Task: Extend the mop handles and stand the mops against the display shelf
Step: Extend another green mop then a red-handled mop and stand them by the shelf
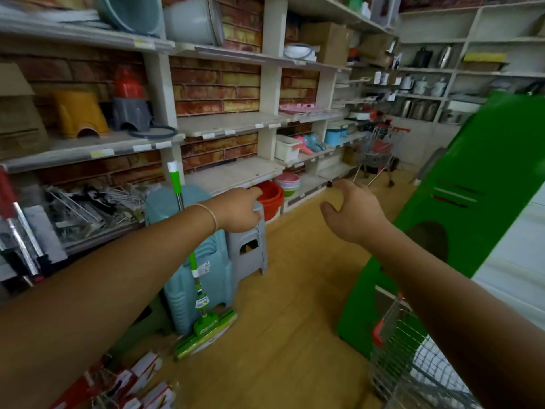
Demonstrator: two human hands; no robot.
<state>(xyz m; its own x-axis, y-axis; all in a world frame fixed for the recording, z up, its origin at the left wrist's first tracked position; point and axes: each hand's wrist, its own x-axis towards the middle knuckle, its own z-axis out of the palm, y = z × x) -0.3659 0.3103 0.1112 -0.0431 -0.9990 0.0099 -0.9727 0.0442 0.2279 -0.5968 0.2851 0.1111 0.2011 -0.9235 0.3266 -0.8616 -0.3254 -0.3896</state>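
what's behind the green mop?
A stack of blue plastic stools stands right behind the green mop, display shelf beyond. The left arm covers the handle's middle.

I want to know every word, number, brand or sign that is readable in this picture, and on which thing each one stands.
None can be read.
Tags on the green mop: print too small and blurred.
Price strips on the display shelf edges: blurred, no legible figures.
Dark and red lines on the green panel: smeared, unreadable.
Red and white packs at the bottom left: print blurred.
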